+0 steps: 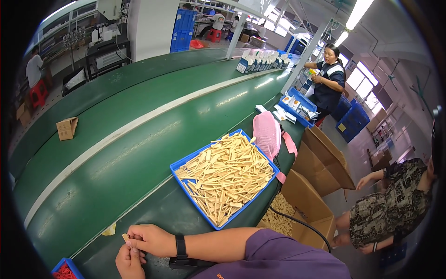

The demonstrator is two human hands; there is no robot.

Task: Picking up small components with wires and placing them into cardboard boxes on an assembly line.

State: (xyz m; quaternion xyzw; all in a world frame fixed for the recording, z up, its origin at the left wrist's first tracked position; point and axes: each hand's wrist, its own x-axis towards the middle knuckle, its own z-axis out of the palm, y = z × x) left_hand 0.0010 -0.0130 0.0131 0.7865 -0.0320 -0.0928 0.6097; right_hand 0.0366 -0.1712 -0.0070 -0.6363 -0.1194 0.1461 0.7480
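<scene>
Low at the left, my right hand [151, 240] and my left hand [128, 263] meet, both with closed fingers. Between their fingertips is a small pale wooden paddle stick [125, 237]; only its end shows, the rest is hidden by the fingers. A dark band circles my right wrist. Ahead and to the right of my hands, a blue tray [200, 210] holds a heap of wooden paddle sticks [227, 174], many with a flat wide end. Just beyond my hands, a yellowish scrap [109, 229] lies on the green surface.
A blue bin [69, 262] of red pieces sits at lower left. Right of the tray are a pink mesh bag [267, 135] and an open carton [302, 197] with more sticks. Small boxes [262, 63] stand along the green conveyor [139, 139]. Two people are at the right.
</scene>
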